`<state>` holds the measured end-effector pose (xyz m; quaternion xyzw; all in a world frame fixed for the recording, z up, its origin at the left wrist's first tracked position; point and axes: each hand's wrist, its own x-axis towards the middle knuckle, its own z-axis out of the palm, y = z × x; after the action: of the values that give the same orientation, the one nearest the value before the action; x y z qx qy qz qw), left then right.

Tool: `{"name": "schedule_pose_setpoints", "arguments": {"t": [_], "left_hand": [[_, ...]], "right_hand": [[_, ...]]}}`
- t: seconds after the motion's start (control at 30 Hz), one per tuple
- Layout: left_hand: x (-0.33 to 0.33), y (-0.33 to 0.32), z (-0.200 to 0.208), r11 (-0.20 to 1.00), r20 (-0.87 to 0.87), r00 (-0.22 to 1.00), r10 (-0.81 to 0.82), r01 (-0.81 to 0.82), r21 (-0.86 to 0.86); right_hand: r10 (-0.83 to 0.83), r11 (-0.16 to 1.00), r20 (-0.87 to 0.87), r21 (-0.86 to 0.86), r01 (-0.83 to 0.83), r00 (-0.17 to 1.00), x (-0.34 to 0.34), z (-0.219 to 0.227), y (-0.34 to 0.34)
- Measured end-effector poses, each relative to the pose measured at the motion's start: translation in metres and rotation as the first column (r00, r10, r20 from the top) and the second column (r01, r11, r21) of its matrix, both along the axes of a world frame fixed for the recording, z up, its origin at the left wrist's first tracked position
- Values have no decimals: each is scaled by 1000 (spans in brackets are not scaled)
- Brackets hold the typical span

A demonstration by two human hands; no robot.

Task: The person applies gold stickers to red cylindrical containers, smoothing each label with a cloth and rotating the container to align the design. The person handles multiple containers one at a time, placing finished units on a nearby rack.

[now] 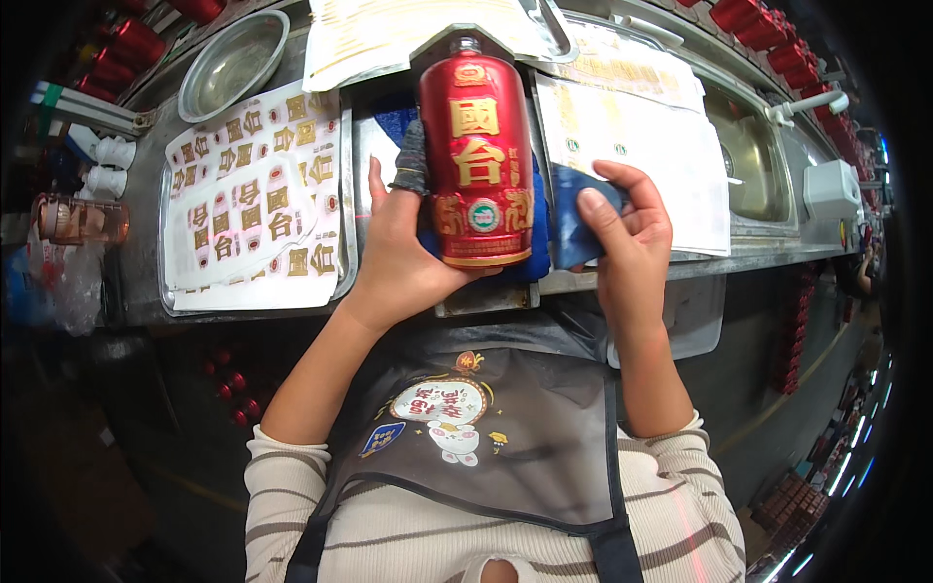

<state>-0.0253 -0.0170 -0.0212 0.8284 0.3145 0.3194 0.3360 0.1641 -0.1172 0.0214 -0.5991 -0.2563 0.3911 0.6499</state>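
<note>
A red bottle [476, 219] with gold raised-looking lettering and a dark neck stands close to upright before me. My left hand [400, 243] is closed round its left side and under its base, with a dark knitted cover on one finger. To its right, my right hand [637, 223] pinches a flat, dark blue piece [573, 216] between thumb and fingers. Whether that piece is cloth or a flexible scraper, I cannot tell. It is near the bottle's right side. Blue cloth [394, 121] shows behind the bottle.
Printed gold-and-red decal sheets [258, 185] lie on a left-hand tray; paler sheets [661, 146] lie to the right. A metal bowl [187, 92] is at the back left. On the right are a sink [743, 216], a tap [812, 105] and a white container [833, 189].
</note>
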Motion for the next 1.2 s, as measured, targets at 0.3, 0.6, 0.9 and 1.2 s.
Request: {"name": "schedule_pose_setpoints", "arguments": {"t": [0.3,0.6,0.9,1.2], "left_hand": [[-8,-3,17,687,371,925,80,218,-693],[3,-14,23,890,-167,974,151,-61,452],[20,-19,15,793,414,868,275,39,-608],[13,-17,-4,854,342,909,238,-28,-519]], "right_hand": [[205,933,-174,-263,-246,963,-18,-15,-7],[65,988,65,-143,-56,996,13,-15,-13],[-64,998,350,16,62,934,-16,-17,-13],[-193,953,884,272,-133,426,-54,-10,-3]]}}
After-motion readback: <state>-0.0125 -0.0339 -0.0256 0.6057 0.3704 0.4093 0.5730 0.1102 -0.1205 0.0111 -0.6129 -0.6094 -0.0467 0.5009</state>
